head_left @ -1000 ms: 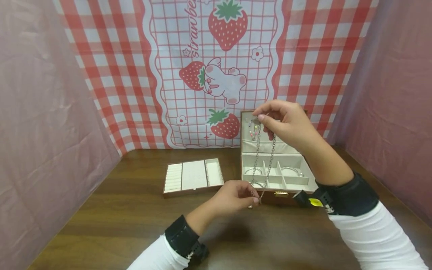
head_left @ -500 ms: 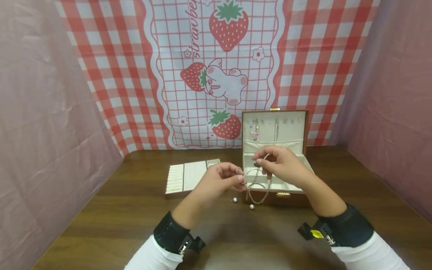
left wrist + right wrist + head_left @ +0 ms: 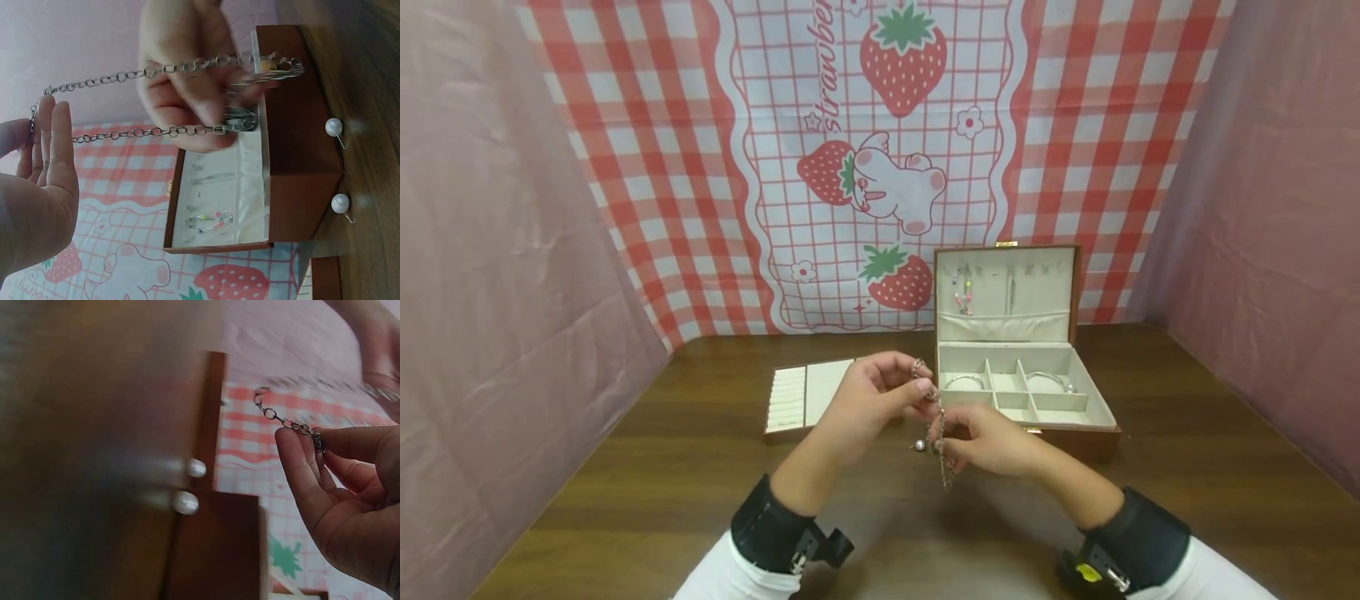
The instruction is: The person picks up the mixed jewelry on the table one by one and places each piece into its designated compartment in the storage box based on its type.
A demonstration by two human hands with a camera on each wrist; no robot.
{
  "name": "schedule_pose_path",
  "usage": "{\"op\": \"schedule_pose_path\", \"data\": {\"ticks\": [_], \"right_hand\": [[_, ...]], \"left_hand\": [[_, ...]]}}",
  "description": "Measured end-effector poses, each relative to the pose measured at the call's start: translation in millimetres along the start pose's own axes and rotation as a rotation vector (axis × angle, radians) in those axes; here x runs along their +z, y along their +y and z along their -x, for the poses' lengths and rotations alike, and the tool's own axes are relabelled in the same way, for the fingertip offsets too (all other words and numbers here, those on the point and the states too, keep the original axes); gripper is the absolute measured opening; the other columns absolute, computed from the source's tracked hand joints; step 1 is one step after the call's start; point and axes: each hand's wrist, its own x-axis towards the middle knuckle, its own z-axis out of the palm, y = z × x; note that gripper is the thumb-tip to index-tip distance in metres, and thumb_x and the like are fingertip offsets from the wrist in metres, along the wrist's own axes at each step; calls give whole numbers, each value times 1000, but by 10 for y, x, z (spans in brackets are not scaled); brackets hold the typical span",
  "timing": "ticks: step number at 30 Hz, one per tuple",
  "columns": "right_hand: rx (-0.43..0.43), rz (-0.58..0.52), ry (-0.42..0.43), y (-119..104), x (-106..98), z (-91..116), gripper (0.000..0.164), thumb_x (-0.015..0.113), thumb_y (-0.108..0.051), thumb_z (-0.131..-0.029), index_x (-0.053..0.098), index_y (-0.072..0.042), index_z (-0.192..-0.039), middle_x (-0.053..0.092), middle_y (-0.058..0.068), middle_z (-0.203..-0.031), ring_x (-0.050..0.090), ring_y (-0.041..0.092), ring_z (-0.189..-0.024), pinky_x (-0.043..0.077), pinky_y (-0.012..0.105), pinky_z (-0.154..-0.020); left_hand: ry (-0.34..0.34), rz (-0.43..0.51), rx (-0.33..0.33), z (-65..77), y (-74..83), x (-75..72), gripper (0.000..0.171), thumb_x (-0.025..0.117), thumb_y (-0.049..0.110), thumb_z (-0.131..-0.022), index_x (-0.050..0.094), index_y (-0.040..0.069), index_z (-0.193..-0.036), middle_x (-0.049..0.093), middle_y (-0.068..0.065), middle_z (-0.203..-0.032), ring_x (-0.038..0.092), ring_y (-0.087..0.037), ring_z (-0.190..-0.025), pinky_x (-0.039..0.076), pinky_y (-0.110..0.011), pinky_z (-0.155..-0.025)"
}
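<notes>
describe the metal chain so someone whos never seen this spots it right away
On the table stands an open brown jewellery box. Near its front left corner, the left hand and right hand hold the metal chain between them. Unlike the two pearls resting on the table, it is linked and held up.

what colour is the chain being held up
Silver-grey: the chain looks like dull metal, and it shows best in the left wrist view.
</notes>
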Motion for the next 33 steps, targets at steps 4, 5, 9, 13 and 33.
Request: {"op": "schedule_pose_path", "data": {"ticks": [4,5,9,13,33], "right_hand": [[-45,118,-22,39,48,22,8,61,4,-89,65,2,-96,68,11,-93,64,10,-69,59,30,-62],[-66,160,-1,25,38,30,9,62,2,-89,66,0,-96,68,8,-93,64,9,-72,58,29,-65],[-134,196,185,-111,-45,60,9,60,-2,-93,67,-3,-99,67,6,-97,63,12,-87,57,29,-77],[-171,-117,301,-324,-130,98,15,50,-3,-98,58,7,-105,63,20,-101,64,21,-94,56,33,-86],[-36,-74,380,-558,-68,90,23,79,-5,-80,62,3,-93,66,8,-81,64,19,-74,57,27,-66]], "left_hand": [[4,30,-2,11,-1,17,5,60,-3,-92,62,-3,-97,69,-6,-82,68,-15,-71,60,-31,-68],[2,28,-4,10,-5,17,6,59,-4,-93,61,-6,-98,69,-5,-82,68,-15,-71,60,-30,-68],[0,0,-15,-1,-24,9,12,59,-4,-93,58,-12,-101,69,-5,-83,68,-14,-71,60,-32,-69],[24,-34,-29,-13,-37,1,7,60,-3,-93,61,-6,-99,69,-5,-83,68,-15,-70,60,-32,-70],[88,-10,-64,-37,-78,21,11,66,-3,-89,60,-8,-96,68,-7,-85,67,-16,-73,60,-30,-69]]}}
